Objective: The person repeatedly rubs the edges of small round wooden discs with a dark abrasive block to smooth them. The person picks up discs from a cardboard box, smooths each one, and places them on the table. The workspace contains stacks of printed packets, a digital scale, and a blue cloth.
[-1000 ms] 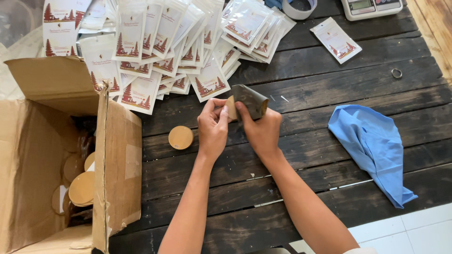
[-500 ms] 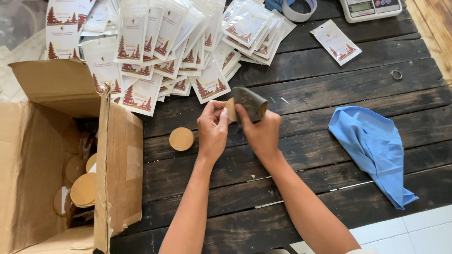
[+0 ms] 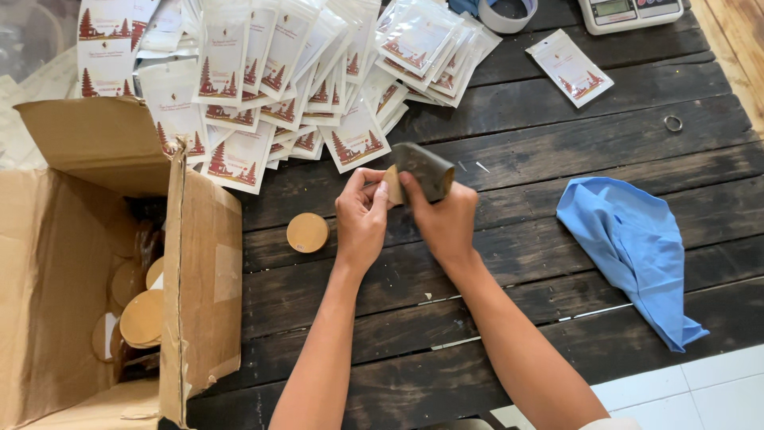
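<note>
- Over the dark plank table [image 3: 557, 127], both hands meet at one small object: a tan wooden disc [image 3: 392, 184] half wrapped in a dark olive-grey sheet of abrasive-looking paper [image 3: 424, 169].
- The left hand [image 3: 362, 216] pinches the exposed edge of the disc between thumb and fingertips, closed down tight on it.
- The right hand [image 3: 446, 219] is folded around the dark sheet, its thumb pressing the sheet against the disc; both hands are fully closed on the piece, held just above the planks.
- The disc looks light, thin and stiff, unlikely to bend; its smooth faces could slip, so the rim seems the surest place to take it. The sheet looks flexible and curls around the disc readily.
- Just left of and below the grip, a second round tan wooden disc [image 3: 307, 232] lies flat on the table.
- Further left, an open brown cardboard box [image 3: 203, 263] holds more round wooden discs [image 3: 142, 317], stacked loosely.
- Beyond the grip, towards the far edge, a fanned heap of white flat pouches [image 3: 270, 87] overlaps; each bears red-brown tiered tower shapes near its bottom edge and a small mark above.
- One white pouch [image 3: 570, 67] of the same kind lies alone, far and right of the hands.
- To the right of the grip lies a crumpled blue cloth [image 3: 637, 247]; a small metal ring [image 3: 673, 123] sits beyond it.
- At the far edge sit a grey tape roll [image 3: 509, 13] and a white scale [image 3: 633, 12].
</note>
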